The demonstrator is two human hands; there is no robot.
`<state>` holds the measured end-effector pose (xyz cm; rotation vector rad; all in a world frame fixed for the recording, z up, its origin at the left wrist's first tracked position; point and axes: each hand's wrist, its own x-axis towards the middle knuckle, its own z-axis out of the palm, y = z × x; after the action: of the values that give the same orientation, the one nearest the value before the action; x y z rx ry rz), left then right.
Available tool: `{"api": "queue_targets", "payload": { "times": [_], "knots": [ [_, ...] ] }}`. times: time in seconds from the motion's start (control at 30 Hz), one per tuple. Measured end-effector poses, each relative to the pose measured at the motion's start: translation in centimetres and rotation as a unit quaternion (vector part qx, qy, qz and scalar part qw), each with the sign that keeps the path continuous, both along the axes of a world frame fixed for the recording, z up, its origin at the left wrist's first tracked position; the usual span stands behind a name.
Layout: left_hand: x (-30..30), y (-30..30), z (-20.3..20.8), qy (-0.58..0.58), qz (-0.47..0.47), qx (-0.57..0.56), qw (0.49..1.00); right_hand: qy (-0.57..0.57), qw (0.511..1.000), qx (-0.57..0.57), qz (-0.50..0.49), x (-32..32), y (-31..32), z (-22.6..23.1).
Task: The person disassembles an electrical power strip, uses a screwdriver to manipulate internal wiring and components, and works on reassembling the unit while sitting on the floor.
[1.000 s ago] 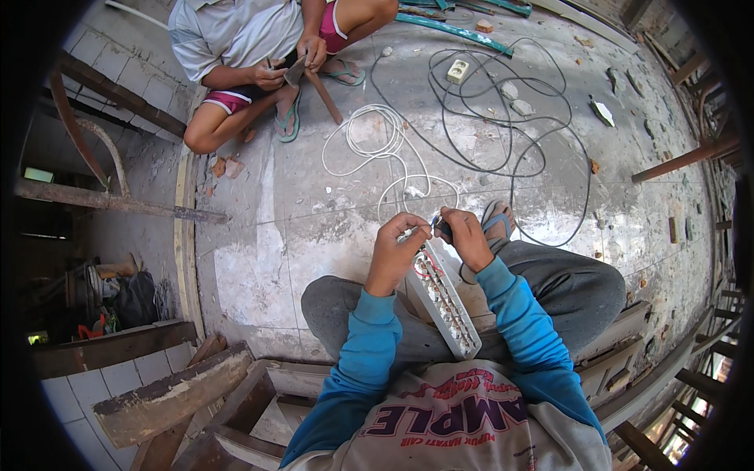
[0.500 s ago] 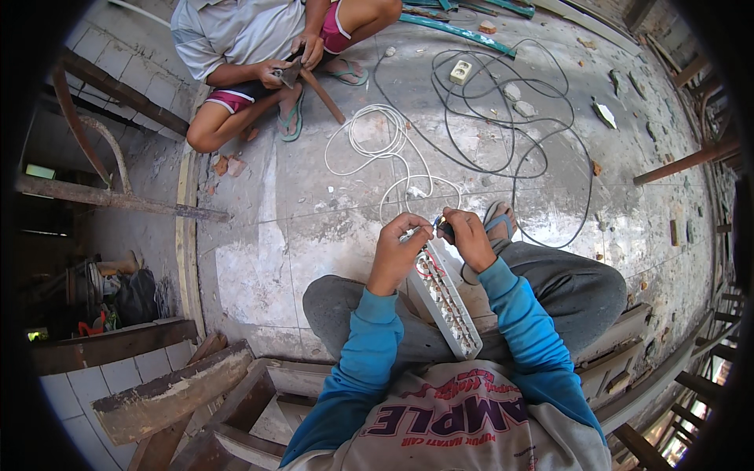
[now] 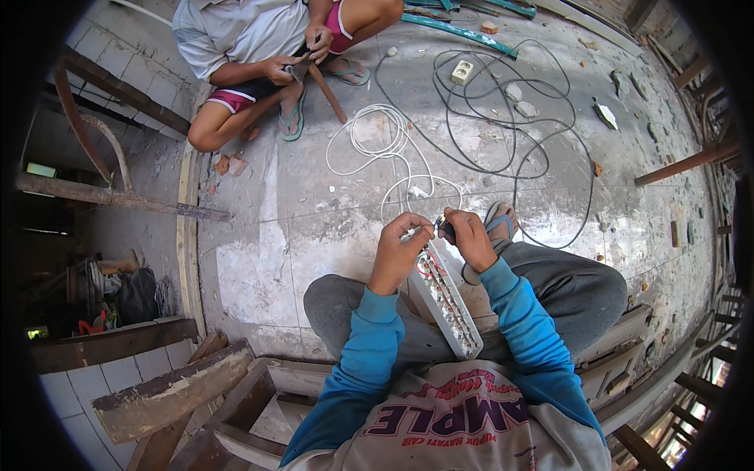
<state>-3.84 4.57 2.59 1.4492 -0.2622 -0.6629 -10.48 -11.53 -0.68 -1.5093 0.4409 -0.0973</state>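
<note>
Across my lap lies a long, narrow white power strip housing (image 3: pixel 451 310), opened up, with metal contact strips and a thin red wire (image 3: pixel 428 264) showing inside. At its far end my left hand (image 3: pixel 399 250) is closed in a pinch on thin wire ends, mostly covered by the fingers. Close beside it, my right hand (image 3: pixel 471 239) is closed around a small black object (image 3: pixel 446 229) whose kind I cannot make out. The hands almost meet at the fingertips. A white cable (image 3: pixel 424 184) loops on the floor just beyond them.
A person (image 3: pixel 251 59) crouches at the far left, holding a blade-like metal piece and a brown stick (image 3: pixel 327 93). A black cable (image 3: pixel 514 149) sprawls ahead, near a white socket block (image 3: pixel 462 72). Rubble chunks (image 3: pixel 605 115) dot the right floor. Wooden frames (image 3: pixel 169 392) stand near left.
Both hands keep nearly the same place and grip. The crouching person's hands have shifted slightly on the metal piece. The view has moved very little.
</note>
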Motion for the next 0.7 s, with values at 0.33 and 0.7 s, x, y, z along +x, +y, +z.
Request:
{"api": "queue_targets", "payload": {
  "times": [0.33, 0.7],
  "knots": [
    [0.0, 0.1, 0.2, 0.001, -0.001, -0.007, 1.000, 0.008, 1.000, 0.006, 0.000, 0.0, 0.2, 0.6],
    [0.0, 0.2, 0.3, -0.011, 0.002, 0.000, 1.000, -0.087, 0.977, -0.194, 0.023, -0.7, -1.7, 7.4]
  ]
}}
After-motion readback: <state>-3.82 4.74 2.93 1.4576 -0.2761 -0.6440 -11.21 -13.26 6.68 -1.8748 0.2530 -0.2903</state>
